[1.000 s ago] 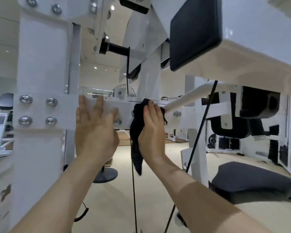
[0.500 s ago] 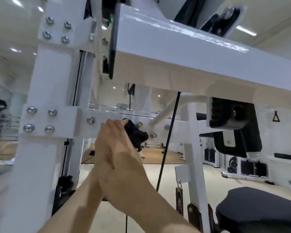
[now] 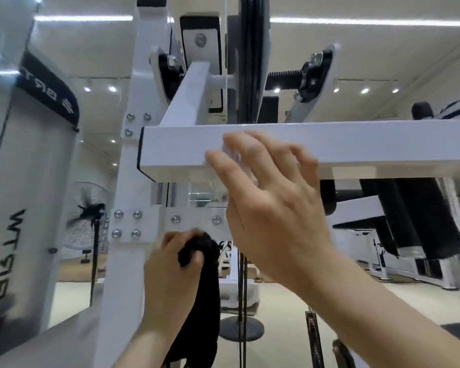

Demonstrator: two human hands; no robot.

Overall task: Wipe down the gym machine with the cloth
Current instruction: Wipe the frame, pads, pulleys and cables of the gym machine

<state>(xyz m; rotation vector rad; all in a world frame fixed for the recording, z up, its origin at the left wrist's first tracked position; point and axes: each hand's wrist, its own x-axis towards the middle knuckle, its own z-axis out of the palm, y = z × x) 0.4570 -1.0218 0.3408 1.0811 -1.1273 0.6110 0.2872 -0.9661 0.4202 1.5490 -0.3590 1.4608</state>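
Note:
The gym machine is a white steel frame with a bolted upright (image 3: 125, 274), a lower crossbar (image 3: 194, 219) and a wide horizontal beam (image 3: 383, 147) above it. My left hand (image 3: 168, 274) grips a black cloth (image 3: 206, 293) just below the crossbar, beside the upright. The cloth's tail hangs straight down. My right hand (image 3: 271, 208) is raised in front of the horizontal beam, fingers spread and loosely bent, holding nothing. Its fingertips are at the beam's lower edge; contact cannot be told.
A black cable (image 3: 241, 301) runs down just right of the cloth, with a spring (image 3: 312, 338) further right. Black padded rollers (image 3: 422, 221) hang at the right. A grey weight-stack shroud (image 3: 24, 181) and a standing fan (image 3: 88, 216) are on the left. A pulley (image 3: 250, 62) sits overhead.
The cloth has passed from my right hand to my left. My right hand has risen to the upper beam. The view has tilted upward.

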